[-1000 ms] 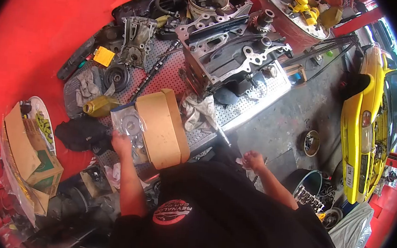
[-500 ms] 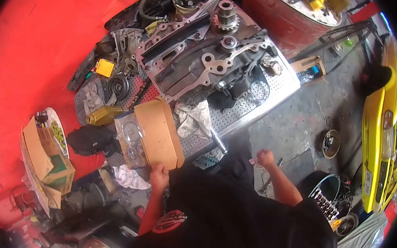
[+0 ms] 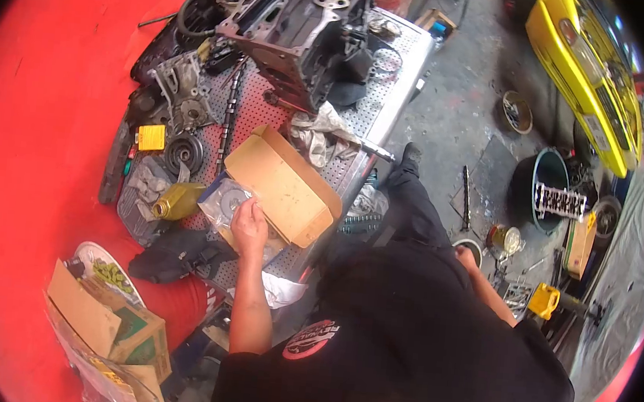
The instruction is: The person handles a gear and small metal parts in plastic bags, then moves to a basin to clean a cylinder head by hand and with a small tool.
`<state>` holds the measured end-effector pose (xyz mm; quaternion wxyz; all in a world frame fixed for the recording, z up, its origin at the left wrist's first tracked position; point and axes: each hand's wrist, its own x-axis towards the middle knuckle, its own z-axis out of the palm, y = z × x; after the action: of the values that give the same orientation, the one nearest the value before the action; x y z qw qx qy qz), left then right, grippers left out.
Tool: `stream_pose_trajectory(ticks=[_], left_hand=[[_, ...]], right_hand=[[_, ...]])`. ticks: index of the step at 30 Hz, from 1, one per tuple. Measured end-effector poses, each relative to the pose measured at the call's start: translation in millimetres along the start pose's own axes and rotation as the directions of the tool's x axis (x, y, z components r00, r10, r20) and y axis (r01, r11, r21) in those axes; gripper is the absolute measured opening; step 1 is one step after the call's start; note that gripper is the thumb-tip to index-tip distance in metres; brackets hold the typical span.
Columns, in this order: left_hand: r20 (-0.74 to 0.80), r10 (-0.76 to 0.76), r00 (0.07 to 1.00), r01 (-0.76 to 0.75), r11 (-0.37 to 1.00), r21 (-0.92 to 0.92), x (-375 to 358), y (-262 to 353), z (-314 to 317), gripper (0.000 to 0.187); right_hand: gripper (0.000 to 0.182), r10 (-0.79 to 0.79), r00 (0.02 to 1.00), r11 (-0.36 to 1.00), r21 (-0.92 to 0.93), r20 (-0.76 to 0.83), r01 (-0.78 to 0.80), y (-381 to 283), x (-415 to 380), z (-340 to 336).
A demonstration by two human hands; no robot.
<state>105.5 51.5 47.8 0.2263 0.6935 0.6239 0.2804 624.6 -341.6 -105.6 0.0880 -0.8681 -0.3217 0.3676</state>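
Observation:
My left hand is over a clear plastic bag with round parts inside, its fingers pinched together on the plastic. The bag lies against an open, flat cardboard box on the perforated metal table. My right hand hangs low at my right side with its fingers curled. Something small and pale shows at its fingertips, too small to name. A round container rim appears just beyond that hand; whether they touch is unclear.
An engine block, a camshaft, a pulley, a yellow bottle and rags are on the table. A black tub holding a cylinder head stands on the floor at right. A yellow car is beyond.
My left hand has moved from the cardboard box's lower edge up onto the plastic bag. My right hand has lowered. The view has shifted, showing more floor at right.

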Motion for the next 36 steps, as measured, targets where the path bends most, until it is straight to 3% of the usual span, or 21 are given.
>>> stream_pose_trajectory(ticks=[1,3,4,6,7,9,10,11,12,13,16,17,19,21,23,26,28,32,33,34,36], left_hand=[[0.021,0.059,0.998,-0.059,0.998,0.038,3.2,6.3,-2.5,0.022],[0.049,0.036,0.998,-0.031,0.995,-0.090,0.3,-4.6,15.2,0.022],[0.089,0.037,0.995,-0.022,0.986,-0.165,-0.7,-3.1,30.0,0.022],[0.159,0.076,0.984,-0.048,0.984,-0.174,-3.2,32.9,51.1,0.021],[0.226,0.068,0.972,-0.024,0.981,-0.193,-4.2,66.2,55.9,0.020],[0.342,0.121,0.932,-0.046,0.975,-0.219,-9.0,116.4,78.8,0.020],[0.384,0.139,0.913,-0.053,0.972,-0.227,-9.2,135.3,95.2,0.020],[0.436,0.237,0.868,-0.149,0.962,-0.227,-8.9,149.1,113.3,0.020],[0.476,0.326,0.817,-0.243,0.943,-0.229,-7.4,162.2,129.2,0.020],[0.508,0.404,0.761,-0.331,0.915,-0.232,-3.7,178.8,146.3,0.021],[0.629,0.448,0.635,-0.476,0.869,-0.137,11.7,254.4,200.0,0.021],[0.663,0.396,0.636,-0.441,0.891,-0.109,21.0,274.1,227.6,0.021],[0.730,0.271,0.628,-0.374,0.927,-0.022,36.1,321.0,276.2,0.020],[0.727,0.342,0.595,-0.408,0.908,-0.094,46.3,380.6,322.8,0.020],[0.733,0.408,0.544,-0.448,0.880,-0.158,51.3,448.8,360.8,0.020],[0.754,0.436,0.492,-0.478,0.859,-0.184,65.9,508.3,410.6,0.021],[0.767,0.452,0.456,-0.474,0.852,-0.221,76.1,538.2,434.1,0.020],[0.804,0.442,0.399,-0.497,0.841,-0.215,106.1,575.2,484.1,0.020],[0.818,0.428,0.384,-0.523,0.831,-0.190,112.2,588.3,494.7,0.020],[0.830,0.419,0.369,-0.550,0.818,-0.169,118.1,601.9,508.5,0.020],[0.820,0.531,0.214,-0.594,0.737,-0.322,127.0,620.8,556.1,0.020]], right_hand=[[0.029,0.027,0.995,0.999,0.025,0.092,-0.029,-1.0,-23.2,0.1],[0.031,0.091,0.961,0.989,0.092,0.261,-0.118,10.5,-78.0,2.6],[0.032,0.151,0.969,0.988,0.013,0.197,-0.156,22.5,-91.4,19.4],[0.033,0.265,0.956,0.953,0.121,0.123,-0.279,-6.8,-125.2,16.1],[0.027,0.283,0.947,0.958,-0.096,0.151,-0.271,7.7,-119.6,29.8],[0.019,0.225,0.953,0.967,-0.164,0.203,-0.193,-7.7,-120.1,20.6],[0.021,0.296,0.948,0.955,-0.013,0.120,-0.297,-25.7,-118.3,10.0],[0.025,0.469,0.878,0.856,0.195,0.092,-0.478,-27.6,-104.7,9.0],[0.031,0.517,0.833,0.760,0.341,0.197,-0.553,-24.8,-89.9,2.1],[0.031,0.543,0.816,0.716,0.400,0.197,-0.573,-30.4,-77.2,-12.6],[0.029,0.518,0.854,0.775,0.395,0.048,-0.493,3.7,-18.3,-36.9],[0.027,0.479,0.877,0.794,0.411,0.032,-0.449,15.6,-5.2,-52.9],[0.026,0.544,0.837,0.698,0.524,0.056,-0.488,50.5,29.3,-97.3],[0.027,0.576,0.816,0.655,0.570,0.048,-0.496,73.5,47.9,-151.1],[0.031,0.701,0.713,0.600,0.552,-0.015,-0.579,99.3,68.4,-200.2],[0.031,0.738,0.674,0.418,0.796,-0.018,-0.437,138.1,86.6,-259.0],[0.027,0.782,0.624,0.320,0.862,-0.007,-0.392,140.2,87.7,-294.8],[0.026,0.793,0.608,0.319,0.871,-0.029,-0.374,144.1,83.3,-284.0],[0.025,0.800,0.597,0.387,0.813,-0.060,-0.436,140.2,78.0,-275.9],[0.025,0.831,0.556,0.356,0.794,-0.028,-0.493,134.3,74.1,-266.8],[0.016,0.859,0.506,0.190,0.869,0.079,-0.457,120.0,61.8,-250.3]])
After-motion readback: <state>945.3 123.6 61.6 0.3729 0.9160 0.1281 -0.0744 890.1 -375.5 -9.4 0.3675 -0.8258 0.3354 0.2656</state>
